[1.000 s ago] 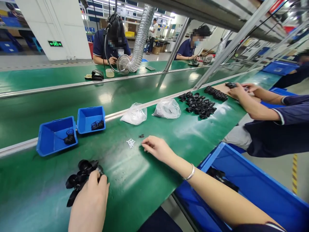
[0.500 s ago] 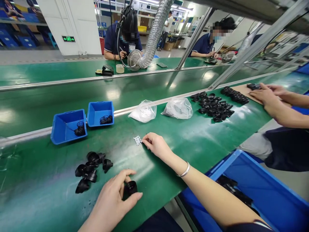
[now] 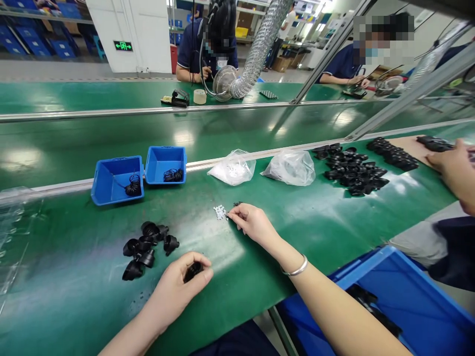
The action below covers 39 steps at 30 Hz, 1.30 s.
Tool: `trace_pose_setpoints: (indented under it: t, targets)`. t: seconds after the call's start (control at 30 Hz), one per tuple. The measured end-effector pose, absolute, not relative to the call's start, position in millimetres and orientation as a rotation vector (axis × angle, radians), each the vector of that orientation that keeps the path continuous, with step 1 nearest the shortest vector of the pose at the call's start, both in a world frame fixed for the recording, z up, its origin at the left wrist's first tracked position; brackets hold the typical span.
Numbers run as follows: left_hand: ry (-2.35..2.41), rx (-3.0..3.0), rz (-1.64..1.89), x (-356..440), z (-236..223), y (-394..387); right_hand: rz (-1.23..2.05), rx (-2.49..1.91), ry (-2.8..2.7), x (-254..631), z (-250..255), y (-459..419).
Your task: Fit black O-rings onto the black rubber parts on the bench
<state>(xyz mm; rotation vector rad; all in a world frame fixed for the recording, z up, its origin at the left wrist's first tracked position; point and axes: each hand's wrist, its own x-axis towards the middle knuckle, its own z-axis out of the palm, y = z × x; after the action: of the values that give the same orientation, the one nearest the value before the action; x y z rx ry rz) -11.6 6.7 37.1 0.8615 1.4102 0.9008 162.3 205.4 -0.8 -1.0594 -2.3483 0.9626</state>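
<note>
Cupping a half-hidden black piece (image 3: 193,271), curled left hand (image 3: 177,288); right hand (image 3: 256,225) pinched, contents unclear

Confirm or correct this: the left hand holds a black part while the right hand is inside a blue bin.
Wrong bin: the head view shows the right hand at the small white pieces. The left hand does hold a black part.

I observe a factory floor: long green workbench (image 3: 326,222), black cup-shaped parts (image 3: 147,258) clustered left, silver corrugated duct (image 3: 264,47) and navy-shirted worker (image 3: 190,52) far.
</note>
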Motion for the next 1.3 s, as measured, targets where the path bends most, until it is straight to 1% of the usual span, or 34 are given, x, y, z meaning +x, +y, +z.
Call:
trace_pose_setpoints:
  t: [0.2, 0.33, 0.4, 0.5, 0.6, 0.7, 0.77, 1.03, 1.3]
  targets:
    - [1.222, 0.661, 0.956, -8, 32, 7, 0.907, -1.015, -2.329, 162, -6, 208]
    - [1.2, 0.616, 1.072, -6, 25, 7, 0.914, -0.948, -2.304, 159, 8, 192]
    - [1.218, 0.621, 1.117, -6, 22, 6, 0.924, -0.787, -2.316, 154, 20, 174]
    - [1.324, 0.714, 1.127, -8, 19, 5, 0.92, -0.414, -2.389, 147, 29, 143]
    - [1.517, 0.889, 1.081, -9, 17, 3, 0.752, -0.237, -2.477, 142, 23, 122]
    - [1.645, 1.034, 1.026, -9, 17, 1, 0.531, -0.202, -2.551, 141, 13, 116]
    - [1.665, 1.08, 1.008, -9, 18, 1, 0.47, -0.181, -2.581, 141, 10, 117]
    - [1.705, 1.159, 0.987, -9, 17, 2, 0.39, -0.113, -2.65, 142, 11, 115]
    - [1.682, 1.229, 1.007, -9, 15, 0, 0.38, -0.107, -2.691, 146, 7, 117]
